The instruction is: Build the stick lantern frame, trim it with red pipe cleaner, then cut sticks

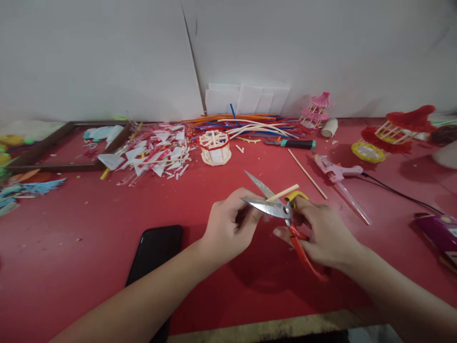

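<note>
Red tabletop (89, 228), pale grey wall (107, 57): stick between the blades, not yet severed

Left hand (230, 224): thumb and fingers pinched together on a short, pale wooden stick (288, 191), one end jutting out past the blades. Right hand (324, 233): clamped on steel scissors with red and yellow handles (266, 206); blades apart, stick lying between them above the tabletop.

Done, as far as shows: a drum-shaped frame of pale sticks with a red rim (216, 156) stands beyond the hands, spokes across its top, no roof on it. Roofed pieces further right: a pink tiered model (322, 100) and a red-roofed stick model (410, 121), the latter tilted.

Left, by my reading: this cut, and perhaps more cutting. One long pale stick (307, 174) lies loose near a pink glue gun (335, 171); a bundle of orange, blue and cream strips (257, 128) lies by the wall. Can't tell where the pinched stick belongs.
</note>
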The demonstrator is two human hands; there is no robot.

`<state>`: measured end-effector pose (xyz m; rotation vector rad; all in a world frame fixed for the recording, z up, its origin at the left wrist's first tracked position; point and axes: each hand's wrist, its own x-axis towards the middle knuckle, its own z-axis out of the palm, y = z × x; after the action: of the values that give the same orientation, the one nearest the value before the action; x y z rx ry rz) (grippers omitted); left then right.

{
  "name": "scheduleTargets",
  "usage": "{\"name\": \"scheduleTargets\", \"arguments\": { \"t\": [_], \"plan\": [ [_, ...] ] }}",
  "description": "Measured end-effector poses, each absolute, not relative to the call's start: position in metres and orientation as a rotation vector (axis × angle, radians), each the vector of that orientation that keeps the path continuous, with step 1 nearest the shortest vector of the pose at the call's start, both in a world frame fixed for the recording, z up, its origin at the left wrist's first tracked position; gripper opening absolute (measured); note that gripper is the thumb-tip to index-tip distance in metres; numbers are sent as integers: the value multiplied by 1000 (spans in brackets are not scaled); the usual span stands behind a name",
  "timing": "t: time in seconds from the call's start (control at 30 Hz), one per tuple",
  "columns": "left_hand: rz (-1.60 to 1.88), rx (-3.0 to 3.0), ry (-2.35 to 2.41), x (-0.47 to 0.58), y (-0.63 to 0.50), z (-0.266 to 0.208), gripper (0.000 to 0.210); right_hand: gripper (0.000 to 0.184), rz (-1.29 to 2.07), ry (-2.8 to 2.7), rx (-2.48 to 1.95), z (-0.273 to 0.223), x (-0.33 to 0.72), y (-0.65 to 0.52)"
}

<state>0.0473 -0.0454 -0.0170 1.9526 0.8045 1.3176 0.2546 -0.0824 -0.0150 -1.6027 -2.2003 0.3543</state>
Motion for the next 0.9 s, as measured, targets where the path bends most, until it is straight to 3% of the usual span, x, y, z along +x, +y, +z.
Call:
{"name": "scheduleTargets", "arguments": {
  "t": [0.27, 0.57, 0.9],
  "plan": [
    [1360, 2161, 1044, 47, -49, -14, 10, 42, 341, -2181, -1613, -15, 250, -83],
    [1412, 2148, 891, 50, -52, -8, 14, 39, 249, -2169, -1517, -16, 247, -84],
    [1405, 2158, 834, 49, -50, -9, 17, 41, 366, -2162, -1576, -16, 250, -84]
  ]
}}
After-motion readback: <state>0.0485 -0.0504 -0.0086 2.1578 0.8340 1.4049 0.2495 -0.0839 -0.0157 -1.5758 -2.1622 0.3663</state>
